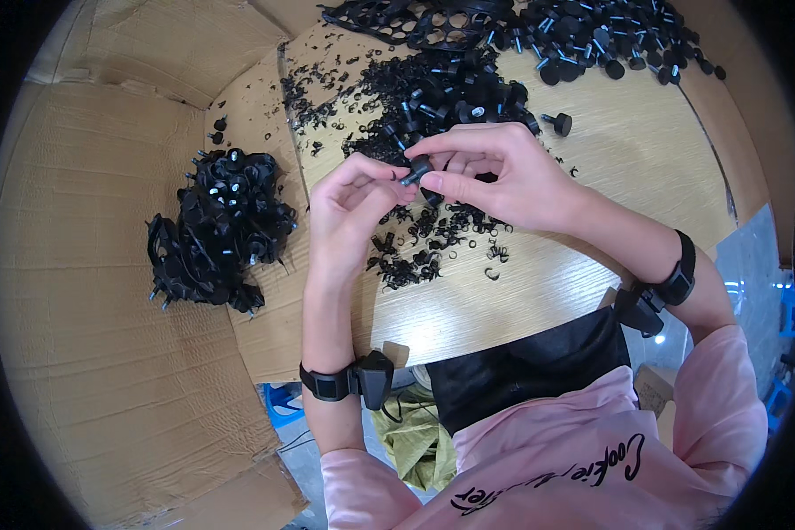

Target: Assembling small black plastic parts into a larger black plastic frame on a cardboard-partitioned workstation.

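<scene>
Over the middle of the table, a black round-headed rubber bolt (pixel 420 166) with a metal stud is gripped between the thumb and fingers of my right hand (pixel 503 173). My left hand (pixel 353 199) is closed in a pinch at the stud end of the same bolt. A thin dark sliver shows by the left fingertips, too small to name. Beneath and beyond both hands lies a heap of similar black-headed bolts (pixel 459 102), mixed with small curled black rubber scraps (pixel 433 234).
At left, a clump of black rubber pieces with studs (pixel 225 208) lies on cardboard. More black-headed bolts (pixel 592 40) are piled at the far right, beside a perforated black rubber sheet (pixel 415 22). Tall cardboard walls (pixel 106 265) border the left. The table's front edge (pixel 503 340) is near my lap.
</scene>
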`<state>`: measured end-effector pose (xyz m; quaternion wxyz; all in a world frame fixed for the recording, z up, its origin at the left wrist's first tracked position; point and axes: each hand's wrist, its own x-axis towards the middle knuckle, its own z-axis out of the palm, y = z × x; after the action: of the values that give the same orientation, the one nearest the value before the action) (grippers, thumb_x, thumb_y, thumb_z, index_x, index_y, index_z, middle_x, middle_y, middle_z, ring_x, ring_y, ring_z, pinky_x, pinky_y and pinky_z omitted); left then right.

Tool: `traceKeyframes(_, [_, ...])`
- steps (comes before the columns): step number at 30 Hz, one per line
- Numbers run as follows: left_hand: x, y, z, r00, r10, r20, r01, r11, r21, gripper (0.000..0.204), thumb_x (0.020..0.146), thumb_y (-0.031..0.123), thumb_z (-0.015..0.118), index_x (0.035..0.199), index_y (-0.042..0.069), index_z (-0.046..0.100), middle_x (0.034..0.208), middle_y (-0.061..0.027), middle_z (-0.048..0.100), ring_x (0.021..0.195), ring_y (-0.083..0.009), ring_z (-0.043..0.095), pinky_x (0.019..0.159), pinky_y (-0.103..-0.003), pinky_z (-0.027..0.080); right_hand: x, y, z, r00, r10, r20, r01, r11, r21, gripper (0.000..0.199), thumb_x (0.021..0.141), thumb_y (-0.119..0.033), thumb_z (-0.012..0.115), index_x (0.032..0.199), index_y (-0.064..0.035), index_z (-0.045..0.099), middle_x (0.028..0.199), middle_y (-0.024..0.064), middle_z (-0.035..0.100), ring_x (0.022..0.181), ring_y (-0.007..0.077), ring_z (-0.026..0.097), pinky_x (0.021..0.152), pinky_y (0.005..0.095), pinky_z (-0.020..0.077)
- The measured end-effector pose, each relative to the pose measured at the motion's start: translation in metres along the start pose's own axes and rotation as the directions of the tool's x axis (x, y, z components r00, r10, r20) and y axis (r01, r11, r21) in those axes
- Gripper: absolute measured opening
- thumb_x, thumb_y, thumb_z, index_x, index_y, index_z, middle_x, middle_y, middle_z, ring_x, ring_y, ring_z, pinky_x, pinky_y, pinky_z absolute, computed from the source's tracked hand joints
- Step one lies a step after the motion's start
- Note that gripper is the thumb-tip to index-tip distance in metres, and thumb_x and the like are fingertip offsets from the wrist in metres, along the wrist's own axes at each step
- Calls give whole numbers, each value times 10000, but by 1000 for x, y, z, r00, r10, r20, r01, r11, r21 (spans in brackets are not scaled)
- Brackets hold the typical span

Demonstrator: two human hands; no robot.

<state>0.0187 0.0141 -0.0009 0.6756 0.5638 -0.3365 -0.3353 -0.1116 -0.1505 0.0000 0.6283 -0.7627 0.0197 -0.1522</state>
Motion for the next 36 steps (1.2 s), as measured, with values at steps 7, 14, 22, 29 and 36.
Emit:
traceKeyframes(7, [0, 1, 1, 1000, -5, -11, 5, 1000, 10, 124, 811, -94, 548, 910, -38, 596, 924, -121, 658, 825, -173, 655, 794, -300, 527, -1, -1, 0, 1000, 10, 8, -11, 1000, 16, 292, 870, -137, 651, 1140, -28, 628, 846, 54, 619, 717, 82, 608, 625, 216, 495])
traceKeyframes(14, [0, 2, 1, 1000, -13, -7, 13, 999, -38, 133, 813, -95, 543, 916, -42, 608, 901, -128, 664, 810, -180, 656, 777, -302, 526, 0, 1, 0, 1000, 4, -20, -3, 998, 63, 298, 864, -174, 657, 1101, 7, 637, 828, 92, 667, 696, 89, 619, 630, 232, 514])
traceKeyframes(22, [1, 1, 1, 1000, -11, 5, 11, 1000, -8, 128, 820, -87, 534, 918, -48, 605, 891, -124, 661, 803, -176, 650, 763, -302, 523, -1, -1, -1, 1000, 17, 8, -17, 1000, 25, 299, 865, -150, 660, 1138, -30, 632, 854, 59, 616, 728, 83, 609, 635, 221, 500])
traceKeyframes(29, [1, 1, 1, 1000, -6, 8, 6, 999, -38, 126, 813, -85, 538, 913, -46, 605, 895, -126, 660, 796, -177, 649, 762, -304, 523, 0, 0, -1, 1000, 8, 5, -8, 1000, -13, 298, 862, -152, 664, 1135, -34, 635, 855, 62, 620, 727, 86, 615, 635, 223, 502])
traceKeyframes(36, [0, 0, -2, 999, -28, 29, 29, 1000, -9, 117, 814, -68, 545, 912, -19, 587, 957, -114, 639, 828, -206, 637, 772, -321, 518, 0, -1, -1, 1000, -23, -7, 23, 999, -44, 291, 853, -156, 668, 1113, -27, 643, 828, 78, 640, 690, 92, 614, 619, 231, 509])
